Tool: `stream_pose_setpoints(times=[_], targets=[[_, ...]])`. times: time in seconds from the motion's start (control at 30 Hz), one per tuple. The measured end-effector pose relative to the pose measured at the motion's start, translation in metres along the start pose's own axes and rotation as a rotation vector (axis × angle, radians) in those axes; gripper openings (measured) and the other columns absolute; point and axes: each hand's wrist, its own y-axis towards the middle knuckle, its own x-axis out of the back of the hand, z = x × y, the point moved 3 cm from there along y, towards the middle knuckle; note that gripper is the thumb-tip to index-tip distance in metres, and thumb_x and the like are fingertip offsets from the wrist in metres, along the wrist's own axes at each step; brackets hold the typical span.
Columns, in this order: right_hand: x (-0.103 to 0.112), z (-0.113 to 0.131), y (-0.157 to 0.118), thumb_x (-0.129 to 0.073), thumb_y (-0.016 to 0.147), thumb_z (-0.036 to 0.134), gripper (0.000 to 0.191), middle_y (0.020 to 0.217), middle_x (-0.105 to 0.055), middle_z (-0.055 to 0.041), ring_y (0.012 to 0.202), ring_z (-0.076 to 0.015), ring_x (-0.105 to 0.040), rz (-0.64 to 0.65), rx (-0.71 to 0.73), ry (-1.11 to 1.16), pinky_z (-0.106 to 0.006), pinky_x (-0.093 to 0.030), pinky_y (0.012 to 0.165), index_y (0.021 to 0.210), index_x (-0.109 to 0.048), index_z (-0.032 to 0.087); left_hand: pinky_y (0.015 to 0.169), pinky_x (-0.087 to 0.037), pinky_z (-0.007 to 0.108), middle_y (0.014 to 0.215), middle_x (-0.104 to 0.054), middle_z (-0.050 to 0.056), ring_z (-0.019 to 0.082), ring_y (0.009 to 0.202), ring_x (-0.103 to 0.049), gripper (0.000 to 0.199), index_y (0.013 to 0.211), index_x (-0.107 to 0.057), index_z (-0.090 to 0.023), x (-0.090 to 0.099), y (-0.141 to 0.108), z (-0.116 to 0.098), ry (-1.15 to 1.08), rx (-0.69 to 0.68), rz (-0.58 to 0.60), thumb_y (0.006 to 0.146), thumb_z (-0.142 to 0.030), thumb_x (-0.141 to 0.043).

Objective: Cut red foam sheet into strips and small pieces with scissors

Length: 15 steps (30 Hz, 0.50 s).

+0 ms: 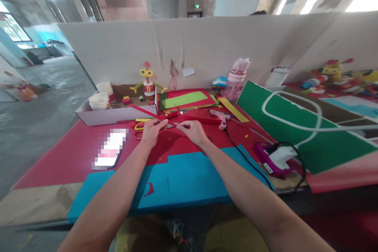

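The left hand (155, 129) and right hand (193, 130) pinched a red strip (144, 112) above the table (71, 145), its free end pointing far left. Uneven pulling might have creased it. Right of it lay a glue gun (221, 117); the right forearm, snagging the cord (246, 160), might have dragged it.

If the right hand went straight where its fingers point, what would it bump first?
Probably the bare left hand, facing the right hand across a gap along the long, thin red strip; depth is hard to judge.
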Motion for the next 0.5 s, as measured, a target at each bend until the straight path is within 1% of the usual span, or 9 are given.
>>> stream_pose_setpoints(times=[0.13, 0.27, 0.37, 0.43, 0.5], targets=[[-0.003, -0.003, 0.001, -0.063, 0.078, 0.037, 0.023, 0.067, -0.071, -0.0011, 0.062, -0.0164, -0.062, 0.007, -0.007, 0.079, -0.025, -0.045, 0.060, 0.076, -0.075, 0.018, 0.059, -0.043, 0.025, 0.059, -0.064, 0.002, 0.011, 0.055, -0.054, 0.026, 0.062, -0.067, -0.014, -0.007, -0.003, 0.002, 0.041, 0.021, 0.087, 0.062, -0.036, -0.079], [-0.007, -0.002, 0.000, -0.061, 0.079, 0.039, 0.026, 0.063, -0.068, -0.0002, 0.059, -0.0146, -0.060, 0.053, 0.009, 0.133, -0.024, -0.044, 0.058, 0.075, -0.074, 0.017, 0.059, -0.042, 0.025, 0.054, -0.062, 0.002, 0.012, 0.055, -0.053, 0.027, 0.057, -0.067, -0.013, -0.015, -0.007, 0.008, 0.155, 0.001, 0.157, 0.063, -0.037, -0.078], [-0.009, 0.000, -0.001, -0.061, 0.080, 0.038, 0.024, 0.065, -0.069, -0.0006, 0.062, -0.0154, -0.061, 0.070, 0.017, 0.148, -0.025, -0.045, 0.061, 0.075, -0.073, 0.018, 0.058, -0.041, 0.025, 0.053, -0.061, 0.002, 0.011, 0.054, -0.052, 0.027, 0.053, -0.066, -0.014, -0.015, -0.007, 0.009, 0.182, -0.022, 0.137, 0.063, -0.036, -0.077], [-0.009, 0.002, -0.002, -0.064, 0.078, 0.037, 0.021, 0.075, -0.071, -0.0020, 0.070, -0.0166, -0.064, 0.060, 0.031, 0.163, -0.026, -0.048, 0.068, 0.081, -0.072, 0.018, 0.058, -0.041, 0.025, 0.052, -0.061, 0.002, 0.012, 0.053, -0.052, 0.027, 0.052, -0.066, -0.014, -0.012, -0.006, 0.010, 0.155, -0.012, 0.116, 0.063, -0.035, -0.078], [-0.007, 0.005, -0.003, -0.068, 0.075, 0.036, 0.021, 0.085, -0.071, -0.0033, 0.078, -0.0172, -0.065, 0.021, 0.049, 0.150, -0.027, -0.048, 0.073, 0.087, -0.068, 0.019, 0.057, -0.041, 0.025, 0.052, -0.061, 0.002, 0.012, 0.053, -0.052, 0.026, 0.053, -0.066, -0.014, -0.008, -0.004, 0.011, 0.096, 0.020, 0.088, 0.063, -0.035, -0.078]])
